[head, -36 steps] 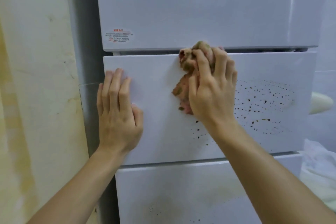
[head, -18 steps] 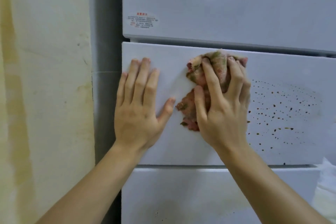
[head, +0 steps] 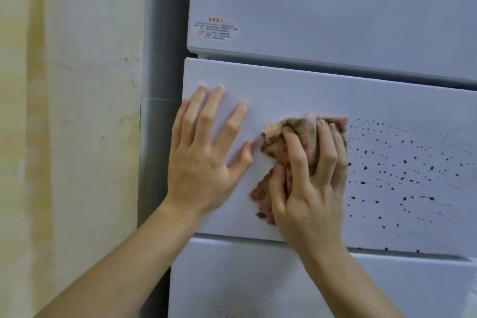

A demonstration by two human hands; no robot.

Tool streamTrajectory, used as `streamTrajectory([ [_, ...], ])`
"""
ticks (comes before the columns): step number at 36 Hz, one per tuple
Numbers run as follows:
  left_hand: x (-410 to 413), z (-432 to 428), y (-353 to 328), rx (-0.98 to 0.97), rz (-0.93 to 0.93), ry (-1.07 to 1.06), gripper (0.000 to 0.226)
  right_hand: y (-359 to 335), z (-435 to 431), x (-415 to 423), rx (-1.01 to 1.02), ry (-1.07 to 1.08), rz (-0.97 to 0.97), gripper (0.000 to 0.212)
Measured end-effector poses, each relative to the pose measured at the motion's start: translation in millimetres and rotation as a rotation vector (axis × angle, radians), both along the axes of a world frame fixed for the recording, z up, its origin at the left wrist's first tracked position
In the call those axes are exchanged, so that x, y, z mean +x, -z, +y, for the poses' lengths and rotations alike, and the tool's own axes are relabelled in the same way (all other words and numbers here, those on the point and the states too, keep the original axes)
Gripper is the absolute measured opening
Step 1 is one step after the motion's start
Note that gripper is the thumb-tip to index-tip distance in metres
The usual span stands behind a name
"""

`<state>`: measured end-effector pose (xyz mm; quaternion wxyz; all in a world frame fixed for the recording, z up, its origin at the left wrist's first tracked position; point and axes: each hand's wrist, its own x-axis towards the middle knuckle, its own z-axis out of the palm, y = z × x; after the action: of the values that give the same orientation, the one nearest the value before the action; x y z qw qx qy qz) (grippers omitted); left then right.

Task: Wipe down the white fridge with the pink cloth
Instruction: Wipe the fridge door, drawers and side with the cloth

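The white fridge (head: 322, 8) fills the right of the view, with a middle drawer front (head: 296, 90) between an upper door and a lower drawer. My right hand (head: 309, 188) grips a bunched pink cloth (head: 278, 147), stained brown and green, and presses it on the middle drawer front. My left hand (head: 204, 157) lies flat with spread fingers on the drawer's left end, its thumb close to the cloth. Dark brown specks (head: 402, 170) are scattered over the panel to the right of the cloth.
A yellowish stained wall (head: 69, 124) stands at the left, with a grey gap (head: 165, 46) between it and the fridge. A red-printed label (head: 215, 28) sits on the upper door's lower left corner. A few faint specks (head: 219, 306) mark the lower drawer.
My right hand has slid the cloth down from the drawer's top edge to mid-panel. The view has shifted left, so the fridge sits further right. My left hand's fingers have spread.
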<state>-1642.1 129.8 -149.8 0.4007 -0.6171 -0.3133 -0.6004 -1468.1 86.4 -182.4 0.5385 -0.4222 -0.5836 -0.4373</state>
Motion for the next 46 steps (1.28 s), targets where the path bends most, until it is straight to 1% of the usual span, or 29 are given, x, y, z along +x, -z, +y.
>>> streamTrajectory([
  [4,2,-1,0,-0.004,-0.007,-0.010,0.050,62,-4,16,-0.084,-0.028,-0.050,0.048],
  [6,3,-1,1,-0.004,-0.008,-0.014,0.050,73,-4,24,-0.100,-0.039,-0.075,0.049],
  [9,5,-1,2,-0.004,-0.010,-0.028,0.051,43,-2,25,-0.061,-0.032,-0.027,0.050],
  [12,4,-1,1,-0.008,-0.010,-0.038,0.051,-14,2,20,-0.014,-0.020,0.070,0.054],
  [15,6,-1,1,-0.006,-0.010,-0.038,0.051,-64,8,12,0.025,0.036,0.103,0.059],
  [17,6,-1,1,-0.002,-0.015,-0.036,0.050,-79,10,8,0.038,0.075,0.103,0.060],
  [19,6,-1,1,0.002,-0.016,-0.032,0.049,-80,10,7,0.049,0.099,0.097,0.058],
  [22,7,-3,2,-0.014,-0.013,-0.011,0.049,-62,9,9,0.050,0.097,0.085,0.055],
  [25,9,-5,6,-0.031,-0.016,0.002,0.049,-28,8,11,0.028,0.100,0.055,0.055],
  [34,17,-6,10,-0.050,-0.055,0.006,0.050,69,-4,29,-0.132,0.040,-0.023,0.059],
  [37,17,-7,9,-0.067,-0.056,0.013,0.050,79,-5,36,-0.151,0.032,-0.064,0.061],
  [41,14,-7,9,-0.080,-0.024,-0.008,0.054,51,-4,40,-0.109,0.042,-0.095,0.059],
  [43,14,-6,9,-0.074,-0.020,-0.023,0.055,13,0,46,-0.043,0.052,-0.086,0.058],
  [46,16,-5,9,-0.068,-0.023,-0.034,0.056,-49,4,49,0.054,0.075,0.005,0.057],
])
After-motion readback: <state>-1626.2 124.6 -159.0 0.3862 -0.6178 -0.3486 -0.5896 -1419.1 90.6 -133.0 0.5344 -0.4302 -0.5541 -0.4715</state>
